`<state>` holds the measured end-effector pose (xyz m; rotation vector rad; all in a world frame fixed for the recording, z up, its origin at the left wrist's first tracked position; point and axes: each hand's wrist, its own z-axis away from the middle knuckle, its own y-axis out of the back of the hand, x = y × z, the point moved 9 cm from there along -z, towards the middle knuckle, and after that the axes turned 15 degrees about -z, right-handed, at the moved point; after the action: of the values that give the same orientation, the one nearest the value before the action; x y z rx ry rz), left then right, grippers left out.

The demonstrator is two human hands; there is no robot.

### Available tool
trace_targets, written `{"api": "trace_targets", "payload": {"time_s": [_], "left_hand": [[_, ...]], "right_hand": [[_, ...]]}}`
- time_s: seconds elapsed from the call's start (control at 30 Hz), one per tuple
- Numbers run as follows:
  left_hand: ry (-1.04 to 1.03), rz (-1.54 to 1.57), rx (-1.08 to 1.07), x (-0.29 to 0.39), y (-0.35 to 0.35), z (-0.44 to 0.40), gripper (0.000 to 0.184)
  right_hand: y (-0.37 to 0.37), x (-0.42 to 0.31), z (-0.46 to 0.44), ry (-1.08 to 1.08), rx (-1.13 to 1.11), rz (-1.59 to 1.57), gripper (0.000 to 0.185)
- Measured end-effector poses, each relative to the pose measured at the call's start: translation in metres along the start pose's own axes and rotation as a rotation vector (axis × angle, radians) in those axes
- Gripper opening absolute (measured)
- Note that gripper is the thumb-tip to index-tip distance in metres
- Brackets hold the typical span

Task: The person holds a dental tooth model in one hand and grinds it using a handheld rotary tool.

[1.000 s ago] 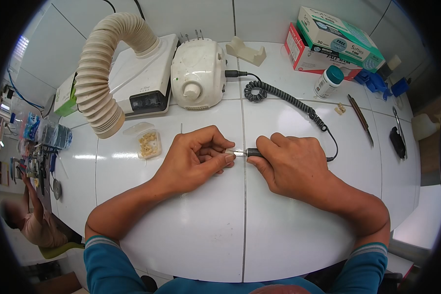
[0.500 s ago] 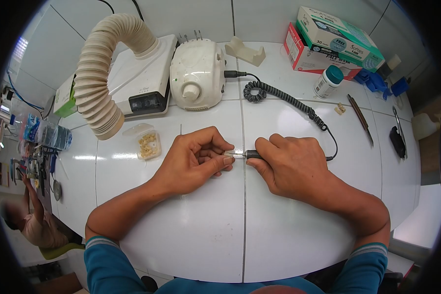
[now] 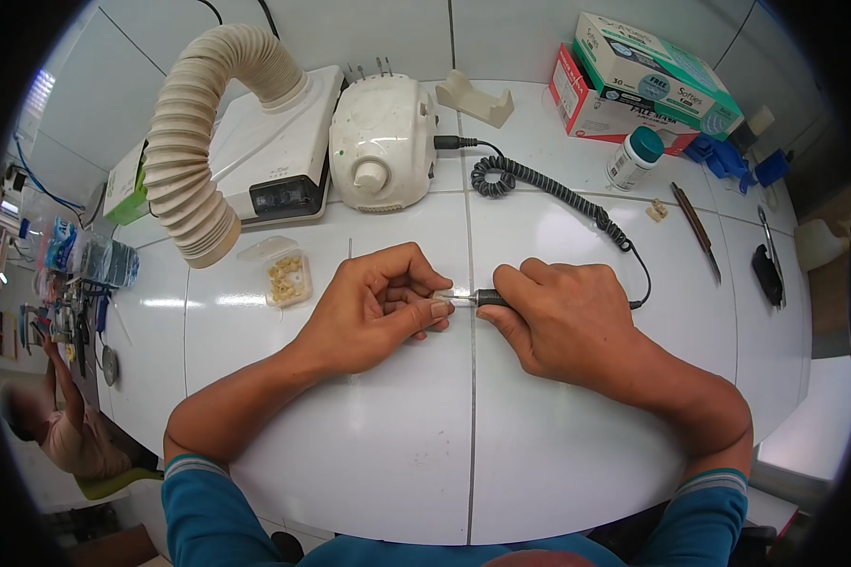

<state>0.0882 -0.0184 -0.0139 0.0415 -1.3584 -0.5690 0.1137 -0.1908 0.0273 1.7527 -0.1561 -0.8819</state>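
Observation:
My right hand [image 3: 572, 317] is wrapped round a black rotary handpiece [image 3: 491, 298], its metal nose pointing left. The thumb and fingers of my left hand [image 3: 378, 307] are pinched together at the handpiece's tip. Between them shows a small pale piece [image 3: 442, 297], mostly hidden by the fingertips and too small to name. The tip meets or nearly meets this piece; I cannot tell which. From the handpiece a coiled black cord [image 3: 558, 197] runs back to a white micromotor control box [image 3: 381, 142] with a round knob and several burs standing on top.
Left of my left hand lies an open clear box [image 3: 288, 279] of yellowish tooth-like pieces. A ribbed suction hose [image 3: 175, 161] arches over the back left. At the right are a white bottle [image 3: 633, 159], mask boxes [image 3: 648, 85] and a brown-handled tool [image 3: 696, 231]. Another person [image 3: 76, 430] sits far left.

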Motion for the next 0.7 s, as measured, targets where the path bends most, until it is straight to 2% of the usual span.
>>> {"api": "trace_targets", "payload": {"time_s": [0.7], "left_hand": [[0.015, 0.083, 0.024, 0.0003, 0.0044, 0.0007, 0.026]], "right_hand": [[0.0041, 0.0055, -0.0003, -0.017, 0.035, -0.080, 0.038]]}}
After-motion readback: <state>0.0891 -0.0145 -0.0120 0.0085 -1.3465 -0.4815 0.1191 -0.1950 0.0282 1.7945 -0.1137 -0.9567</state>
